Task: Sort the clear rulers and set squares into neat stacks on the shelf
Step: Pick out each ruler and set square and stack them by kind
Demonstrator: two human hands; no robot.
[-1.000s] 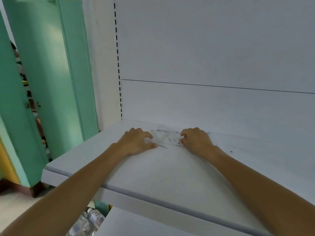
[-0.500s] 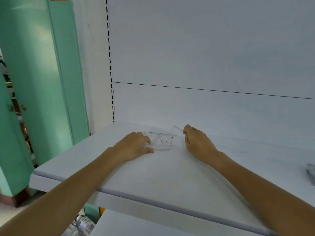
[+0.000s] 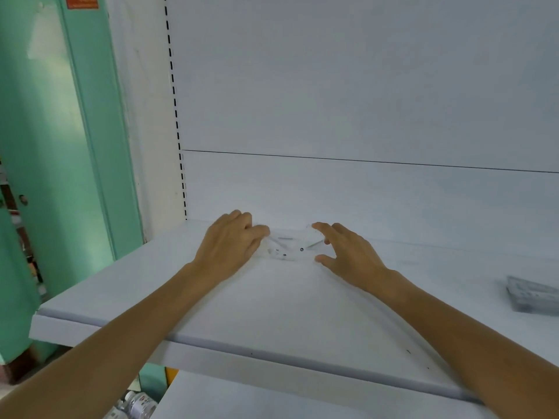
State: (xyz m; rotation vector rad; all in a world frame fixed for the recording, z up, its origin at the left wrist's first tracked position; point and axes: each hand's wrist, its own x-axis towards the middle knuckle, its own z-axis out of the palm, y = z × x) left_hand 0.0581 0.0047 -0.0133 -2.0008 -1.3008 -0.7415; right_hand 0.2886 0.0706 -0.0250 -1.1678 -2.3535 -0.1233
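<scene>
A small pile of clear set squares and rulers [image 3: 289, 247] lies flat near the back of the white shelf [image 3: 272, 300]. My left hand [image 3: 231, 247] rests palm down against the pile's left side, its fingers touching the plastic. My right hand [image 3: 348, 254] sits at the pile's right side with thumb and fingers spread around the edge of the pieces. The pieces are nearly transparent, so their outlines are hard to make out. Neither hand lifts anything.
A second stack of clear rulers [image 3: 534, 294] lies at the shelf's far right. The shelf's white back panel [image 3: 348, 101] rises just behind the pile. A green door [image 3: 60, 131] stands to the left. Bottles [image 3: 136, 406] sit below the shelf's front edge.
My view has swung right, showing the stack at the far right. My right hand has opened from a curled grip to spread fingers at the pile's edge. My left hand has stayed against the pile.
</scene>
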